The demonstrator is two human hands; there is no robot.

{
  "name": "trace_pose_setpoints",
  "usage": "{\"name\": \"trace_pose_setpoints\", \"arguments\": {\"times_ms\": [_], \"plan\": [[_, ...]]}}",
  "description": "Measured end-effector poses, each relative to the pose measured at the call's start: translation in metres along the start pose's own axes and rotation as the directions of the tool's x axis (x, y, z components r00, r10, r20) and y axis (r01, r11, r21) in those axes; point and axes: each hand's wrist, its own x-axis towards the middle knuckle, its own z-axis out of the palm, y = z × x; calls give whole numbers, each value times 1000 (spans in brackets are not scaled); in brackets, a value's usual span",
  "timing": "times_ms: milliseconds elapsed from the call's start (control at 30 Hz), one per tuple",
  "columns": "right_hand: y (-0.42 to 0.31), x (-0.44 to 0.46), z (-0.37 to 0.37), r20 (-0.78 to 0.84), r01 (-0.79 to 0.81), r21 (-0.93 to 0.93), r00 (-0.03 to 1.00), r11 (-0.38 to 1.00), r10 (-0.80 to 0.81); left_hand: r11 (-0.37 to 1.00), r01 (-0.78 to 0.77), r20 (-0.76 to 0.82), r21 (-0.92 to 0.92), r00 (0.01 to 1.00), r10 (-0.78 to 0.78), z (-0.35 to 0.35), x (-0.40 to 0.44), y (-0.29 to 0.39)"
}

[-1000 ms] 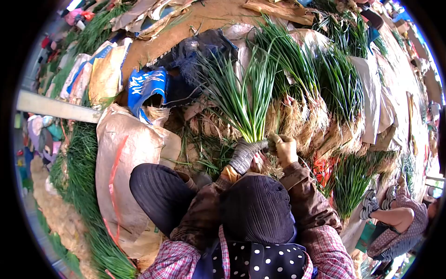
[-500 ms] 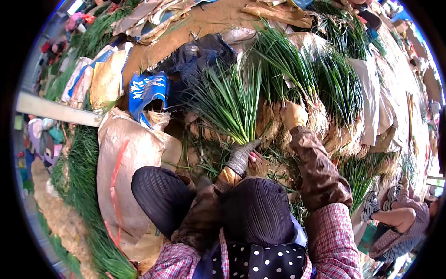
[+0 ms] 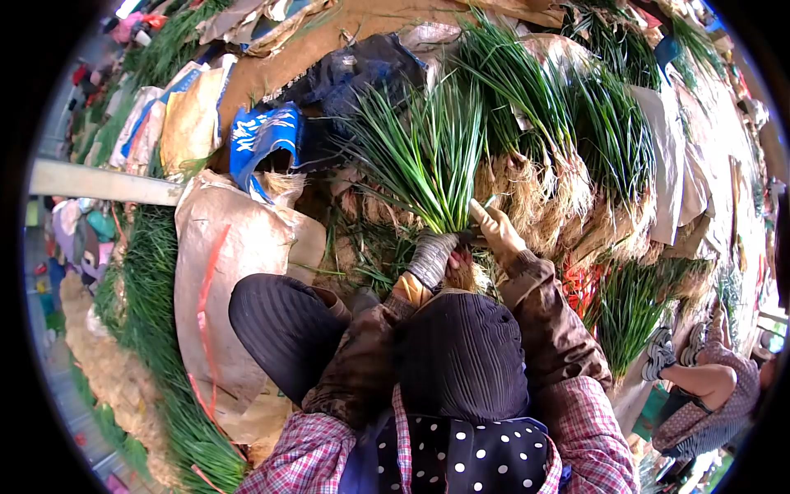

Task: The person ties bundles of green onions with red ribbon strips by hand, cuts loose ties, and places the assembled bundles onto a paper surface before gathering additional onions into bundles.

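Note:
My left hand [image 3: 434, 257], wrapped in grey cloth, is closed round the lower stems of a fanned bunch of long green leaves [image 3: 436, 165]. Pale roots [image 3: 467, 275] hang out below that fist. Just right of the stems is my right hand [image 3: 497, 230], in a light glove, its fingers reaching against the bunch's base; whether they grip a stem is hard to tell. Behind and right of it stand more green bunches [image 3: 613, 140] with straw-coloured roots [image 3: 535, 193].
A brown sack [image 3: 234, 288] with a red strip lies at the left, near a blue bag piece [image 3: 265, 140] and a metal bar [image 3: 107, 182]. Dark cloth [image 3: 354, 78] lies beyond. Another person [image 3: 712, 395] sits at the lower right, beside more greens [image 3: 629, 309].
My right hand has come back from the root piles behind to the held bunch. The bunch in my left hand has moved slightly up and right.

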Motion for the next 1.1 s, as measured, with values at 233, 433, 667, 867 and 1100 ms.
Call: {"name": "trace_pose_setpoints", "arguments": {"times_ms": [233, 433, 667, 867, 1100], "plan": [[2, -8, 29, -157, -119, 61, 979, 991, 127, 976, -128, -182, -175, 979, 96, -1, -7, 3], [28, -2, 31, -87, -199, 431, 962, 880, 260, 967, -213, -241, 140, 940, 242, -9, 18, -25], [23, 8, 35, -103, -204, 730, 910, 652, 401, 977, -208, -88, -53, 975, 203, 2, -2, -8], [19, 18, 37, -125, -2, 706, 984, 708, 128, 978, -201, -253, 61, 944, 210, -7, 23, -26], [45, 13, 40, -238, -199, 447, 914, 872, 330, 950, 8, -337, 312, 936, 102, -6, -5, 2]]}}
